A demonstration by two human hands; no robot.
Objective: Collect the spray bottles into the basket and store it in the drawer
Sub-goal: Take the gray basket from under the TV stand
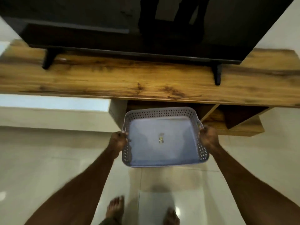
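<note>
Two hands (pixel 118 139) (pixel 208 136) on perforated grey basket (pixel 164 112), sticker inside.

One basket (pixel 164 111) up here, grey and perforated, with one small sticker (pixel 161 138) on its floor. Two hands on it: left hand (pixel 118 140), right hand (pixel 208 137), one at each side rim. One television (pixel 113 21), on two black feet. One wooden TV stand (pixel 113 78). Two bare feet on the tiled floor (pixel 40 159).
</note>
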